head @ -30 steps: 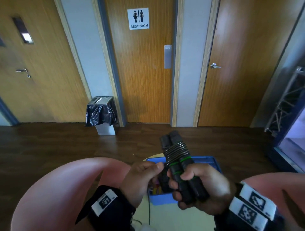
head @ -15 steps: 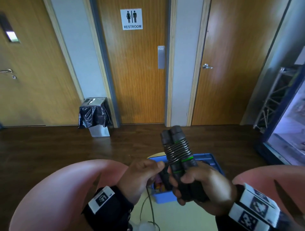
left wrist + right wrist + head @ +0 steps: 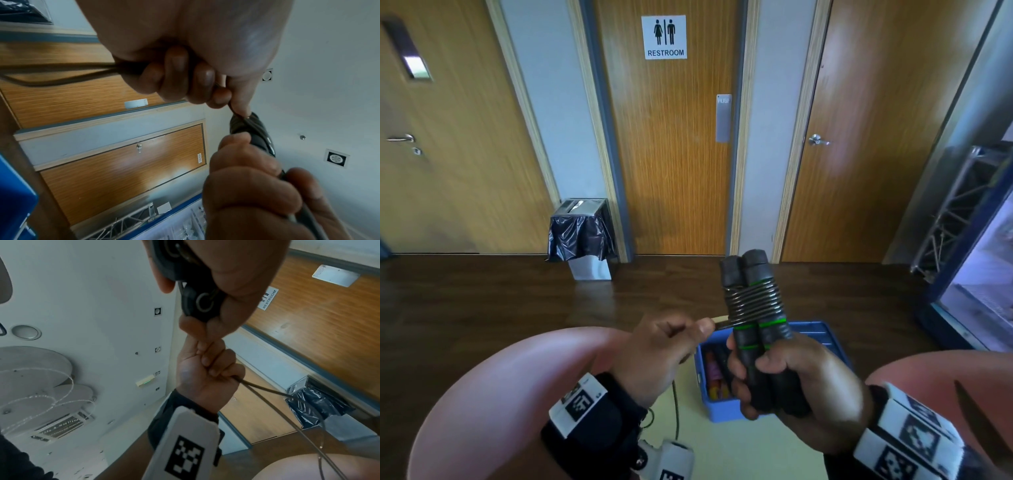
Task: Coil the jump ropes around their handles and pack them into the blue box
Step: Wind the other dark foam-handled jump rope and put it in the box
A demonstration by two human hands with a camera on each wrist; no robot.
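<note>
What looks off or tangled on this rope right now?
Nothing stands out. The coils lie side by side around both handles, gripped in the right hand. The left hand holds the loose rope; the box sits level below.

Black wristbands [image 3: 592, 431] with white square-patterned marker tags [image 3: 578, 402]
</note>
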